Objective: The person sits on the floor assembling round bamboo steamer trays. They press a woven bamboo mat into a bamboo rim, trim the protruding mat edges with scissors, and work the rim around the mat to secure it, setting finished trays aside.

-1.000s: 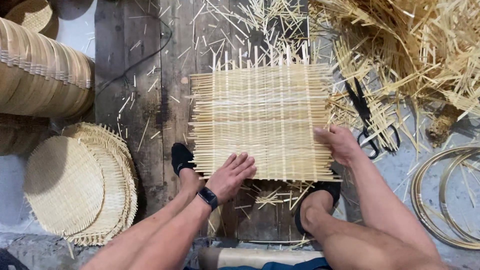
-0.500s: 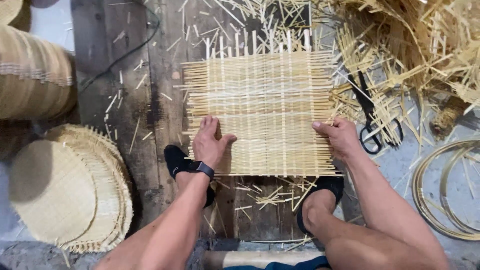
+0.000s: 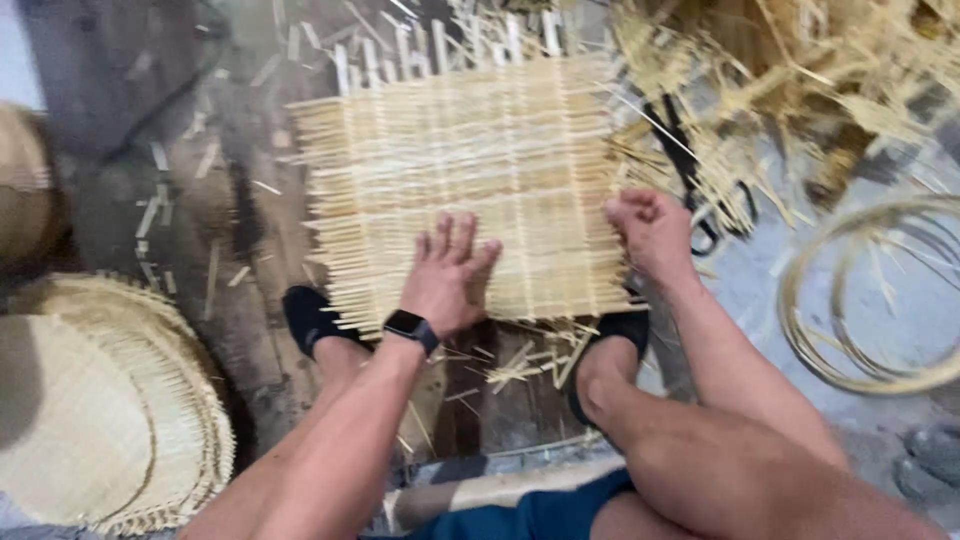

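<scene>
at the far left a stack of finished round woven trays [image 3: 95,420] lies on the floor, near the person's left side. next comes the dark plank floor [image 3: 130,170], littered with short strip offcuts. the left hand [image 3: 452,275], a black watch [image 3: 411,327] on its wrist, lies flat with fingers spread and released on the near edge of the square woven bamboo mat [image 3: 470,180], pressing it, gripping nothing. the mat rests in the middle of the planks, just beyond the person's two black shoes. its weave looks close and even over most of the square, so the body seems largely done; loose strip ends bristle along the left, far and near edges, so the edges look left to trim or bind. the right hand [image 3: 650,235] is clenched at the mat's near right corner; whether it pinches a strip i cannot tell. right of it lie black scissors [image 3: 700,190], a heap of loose bamboo strips [image 3: 800,80], and bamboo hoops [image 3: 870,300].
</scene>
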